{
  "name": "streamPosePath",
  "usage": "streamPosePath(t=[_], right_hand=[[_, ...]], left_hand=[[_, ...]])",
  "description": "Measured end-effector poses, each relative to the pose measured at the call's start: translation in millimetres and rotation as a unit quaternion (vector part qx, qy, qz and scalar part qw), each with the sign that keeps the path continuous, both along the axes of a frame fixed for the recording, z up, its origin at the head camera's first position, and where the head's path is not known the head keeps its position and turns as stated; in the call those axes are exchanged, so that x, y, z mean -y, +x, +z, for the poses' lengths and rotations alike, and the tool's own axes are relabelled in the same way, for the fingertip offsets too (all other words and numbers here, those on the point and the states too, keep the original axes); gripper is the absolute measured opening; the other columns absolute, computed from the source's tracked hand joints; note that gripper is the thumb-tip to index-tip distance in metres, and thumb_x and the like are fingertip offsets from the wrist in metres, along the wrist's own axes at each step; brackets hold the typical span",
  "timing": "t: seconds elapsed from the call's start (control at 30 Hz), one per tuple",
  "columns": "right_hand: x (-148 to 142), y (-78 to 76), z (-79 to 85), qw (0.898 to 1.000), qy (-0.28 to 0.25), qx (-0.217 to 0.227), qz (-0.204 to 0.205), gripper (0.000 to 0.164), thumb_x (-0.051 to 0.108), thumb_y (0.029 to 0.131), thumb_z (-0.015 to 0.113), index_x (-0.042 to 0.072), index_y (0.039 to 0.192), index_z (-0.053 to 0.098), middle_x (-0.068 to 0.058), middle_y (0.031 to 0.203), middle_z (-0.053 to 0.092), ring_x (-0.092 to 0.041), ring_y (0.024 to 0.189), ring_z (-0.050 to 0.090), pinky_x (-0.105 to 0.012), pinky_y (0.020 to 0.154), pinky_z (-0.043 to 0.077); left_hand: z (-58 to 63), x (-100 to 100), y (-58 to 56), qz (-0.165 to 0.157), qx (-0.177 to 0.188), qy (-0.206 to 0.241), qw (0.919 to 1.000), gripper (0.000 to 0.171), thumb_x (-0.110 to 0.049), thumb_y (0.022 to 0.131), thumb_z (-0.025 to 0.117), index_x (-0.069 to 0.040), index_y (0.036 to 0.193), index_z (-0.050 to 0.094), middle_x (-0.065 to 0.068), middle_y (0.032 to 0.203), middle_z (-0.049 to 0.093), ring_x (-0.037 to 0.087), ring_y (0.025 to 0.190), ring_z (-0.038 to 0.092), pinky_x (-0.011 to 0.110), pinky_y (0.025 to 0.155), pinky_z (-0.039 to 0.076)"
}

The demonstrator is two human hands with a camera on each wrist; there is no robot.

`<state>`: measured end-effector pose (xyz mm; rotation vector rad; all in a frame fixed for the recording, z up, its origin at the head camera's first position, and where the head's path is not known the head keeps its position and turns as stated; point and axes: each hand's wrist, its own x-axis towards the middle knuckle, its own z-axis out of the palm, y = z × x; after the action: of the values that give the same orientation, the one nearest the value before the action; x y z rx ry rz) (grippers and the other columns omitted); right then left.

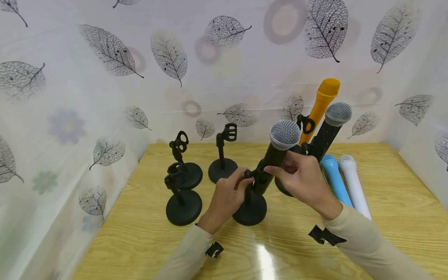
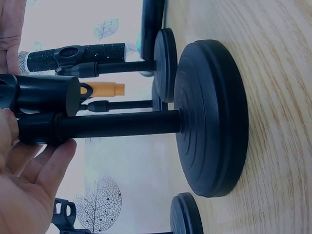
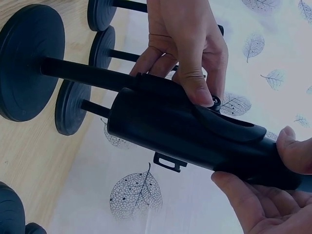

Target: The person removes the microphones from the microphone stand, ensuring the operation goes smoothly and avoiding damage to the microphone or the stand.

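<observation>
I have the black microphone with the silver mesh head in front of me, tilted above the middle of the table, its head up and leaning to the right. Its lower end hangs beside the pole of the nearest stand, well above the round base. The stand's clip lies against the microphone's body; I cannot tell whether it goes all the way around. My right hand grips the body just below the mesh, thumb on one side and fingers on the other. My left hand pinches the top of the stand, its thumb at the clip's joint and its fingers curled around the neck.

Just behind my right hand, a speckled black microphone leans in the clip of another stand, and an orange microphone leans in a clip farther back. To the right, a blue microphone and a white microphone lie side by side on the table. To the left stand three more stands, their clips holding nothing. Leaf-printed cloth hangs behind the table.
</observation>
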<state>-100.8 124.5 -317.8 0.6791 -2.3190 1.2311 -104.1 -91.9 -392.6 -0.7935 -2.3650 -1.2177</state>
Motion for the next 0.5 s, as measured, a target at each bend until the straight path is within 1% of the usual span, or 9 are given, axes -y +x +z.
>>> streamPosePath(t=[0.1, 0.23, 0.5], right_hand=[[-1, -0.1, 1.9, 1.000, 0.002, 0.001, -0.001, 0.013, 0.009, 0.083, 0.085, 0.008, 0.093, 0.075, 0.004, 0.077, 0.074, -0.006, 0.066, 0.070, -0.020, 0.058, 0.051], [-1, -0.2, 5.1, 1.000, -0.001, 0.004, 0.002, 0.014, 0.008, 0.083, 0.085, 0.007, 0.094, 0.076, 0.003, 0.078, 0.075, -0.007, 0.068, 0.071, -0.019, 0.060, 0.053], [-3, 1.8, 13.8, 0.999, -0.016, 0.032, -0.001, 0.014, 0.011, 0.086, 0.082, 0.006, 0.098, 0.075, 0.000, 0.082, 0.076, -0.007, 0.072, 0.072, -0.019, 0.065, 0.054]], left_hand=[[0.0, 0, 0.3, -0.001, 0.001, 0.002, 1.0000, 0.015, -0.022, 0.106, 0.054, -0.012, 0.114, 0.061, 0.004, 0.073, 0.063, 0.000, 0.048, 0.042, 0.018, 0.047, 0.034], [-0.3, 0, 0.2, -0.001, 0.000, 0.003, 1.0000, 0.014, -0.022, 0.106, 0.054, -0.012, 0.114, 0.060, 0.004, 0.073, 0.062, 0.001, 0.048, 0.042, 0.018, 0.047, 0.034], [0.2, 0, 0.2, -0.001, -0.005, 0.004, 1.0000, 0.013, -0.021, 0.106, 0.055, -0.012, 0.112, 0.061, 0.003, 0.074, 0.064, -0.001, 0.049, 0.044, 0.016, 0.048, 0.036]])
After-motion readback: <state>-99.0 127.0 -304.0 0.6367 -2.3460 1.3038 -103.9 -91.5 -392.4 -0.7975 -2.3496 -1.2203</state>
